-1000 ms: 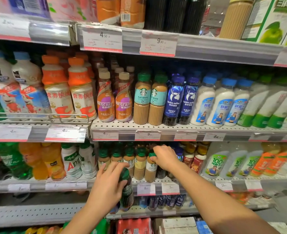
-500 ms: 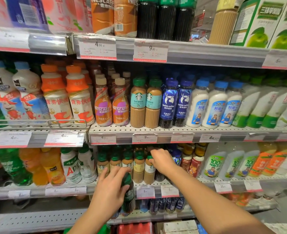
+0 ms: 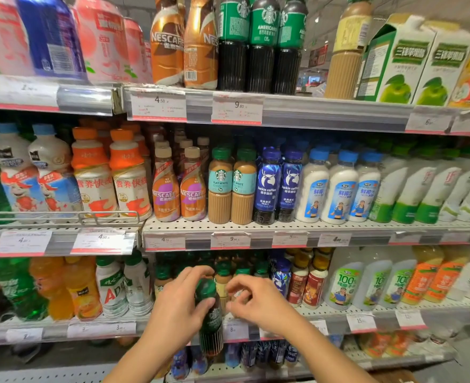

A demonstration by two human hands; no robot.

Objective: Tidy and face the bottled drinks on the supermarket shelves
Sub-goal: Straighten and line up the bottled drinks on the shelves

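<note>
Held bottle: green cap, dark ribbed body (label blurred); price tags white, red-edged.

Left hand gripping; right hand fingers loosely curled, empty
</note>
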